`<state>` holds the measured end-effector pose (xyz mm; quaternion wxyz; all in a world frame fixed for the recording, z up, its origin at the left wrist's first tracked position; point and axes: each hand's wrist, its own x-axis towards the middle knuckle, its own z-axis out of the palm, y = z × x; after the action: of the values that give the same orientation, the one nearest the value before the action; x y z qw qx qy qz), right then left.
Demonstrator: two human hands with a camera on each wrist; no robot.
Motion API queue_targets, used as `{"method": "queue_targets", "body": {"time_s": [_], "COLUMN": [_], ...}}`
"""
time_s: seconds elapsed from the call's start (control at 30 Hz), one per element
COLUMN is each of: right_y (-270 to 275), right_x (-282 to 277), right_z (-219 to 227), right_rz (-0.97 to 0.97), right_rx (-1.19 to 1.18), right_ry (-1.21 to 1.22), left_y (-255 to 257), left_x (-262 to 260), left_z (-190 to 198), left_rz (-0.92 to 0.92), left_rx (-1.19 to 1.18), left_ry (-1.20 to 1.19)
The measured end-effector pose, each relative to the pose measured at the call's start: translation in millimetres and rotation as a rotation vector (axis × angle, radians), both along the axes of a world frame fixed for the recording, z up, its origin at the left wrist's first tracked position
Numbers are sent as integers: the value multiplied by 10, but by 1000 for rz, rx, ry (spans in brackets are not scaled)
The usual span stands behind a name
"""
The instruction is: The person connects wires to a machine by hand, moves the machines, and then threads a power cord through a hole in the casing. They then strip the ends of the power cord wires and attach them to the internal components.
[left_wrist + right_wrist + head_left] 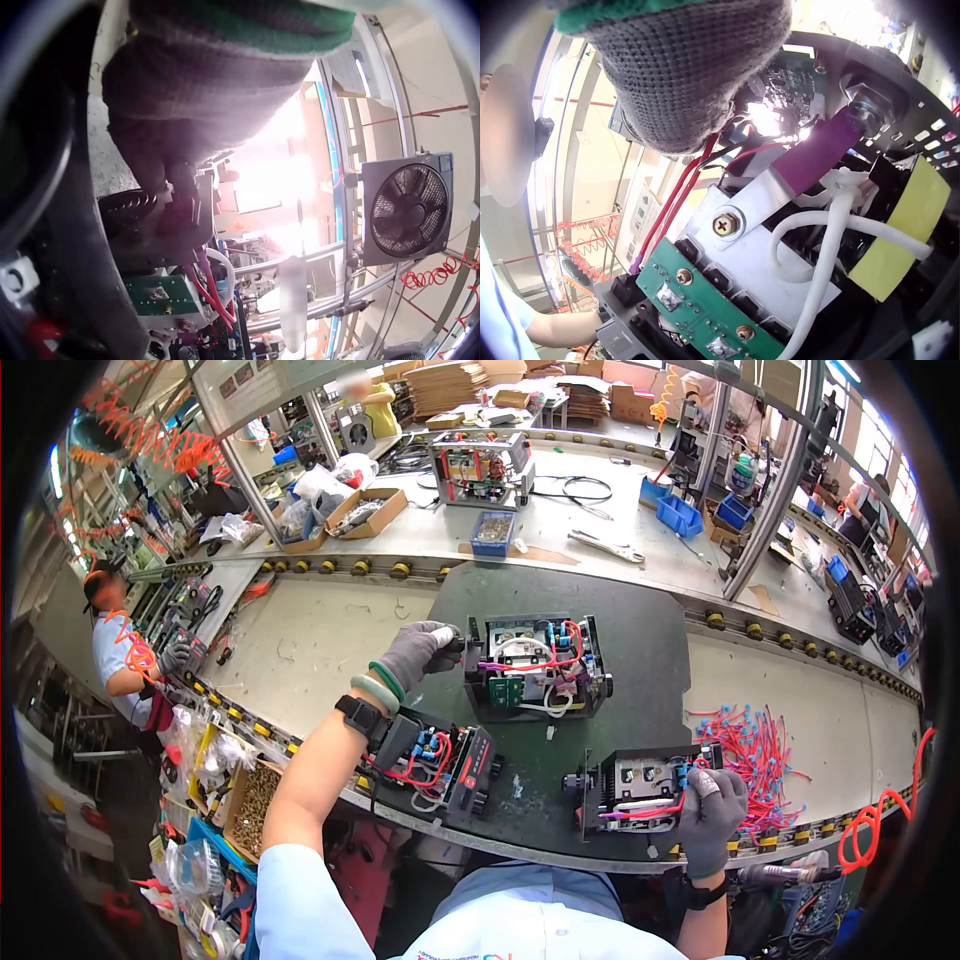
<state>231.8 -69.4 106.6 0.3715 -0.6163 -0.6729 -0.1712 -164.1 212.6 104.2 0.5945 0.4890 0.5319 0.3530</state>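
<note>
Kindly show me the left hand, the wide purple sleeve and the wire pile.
Left hand (pixel 412 653): head view, middle of glove.
Wide purple sleeve (pixel 817 155): right wrist view, middle.
Wire pile (pixel 757 770): head view, centre.

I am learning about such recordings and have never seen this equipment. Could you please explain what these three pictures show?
There is no robot: a person does the work. The wide picture comes from a camera on the head; the other two come from cameras on the left and right wrists. On the work surface are a left unit, a middle unit and a right unit, all electrical and open. A heap of red wires lies beside the right one. The gloved left hand pinches a black part at the middle unit's end. The gloved right hand is at the right unit; whether it holds anything, I cannot tell.
</note>
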Motion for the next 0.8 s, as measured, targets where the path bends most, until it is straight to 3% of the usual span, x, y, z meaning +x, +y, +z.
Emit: {"method": "queue_targets", "body": {"time_s": [0.3, 0.37, 0.6, 0.67, 0.8], "right_y": [10, 5, 0, 7, 8], "right_x": [-32, -26, -23, -29, -57], "right_z": [31, 28, 14, 30, 64], "right_rz": [-2, -3, -8, 0, 20], "right_rx": [-14, -14, -22, -14, -24], "right_ry": [12, 10, 9, 2, 4], "left_y": [-46, -29, 3, 77, -55], "left_x": [36, 10, -36, -118, -66], "left_z": [84, 151, 25, -56, 89], "left_rz": [81, -37, -62, -128, -123], "left_rx": [-180, -361, -317, -369, -266], "left_ry": [-83, 71, 13, -158, -109]}}
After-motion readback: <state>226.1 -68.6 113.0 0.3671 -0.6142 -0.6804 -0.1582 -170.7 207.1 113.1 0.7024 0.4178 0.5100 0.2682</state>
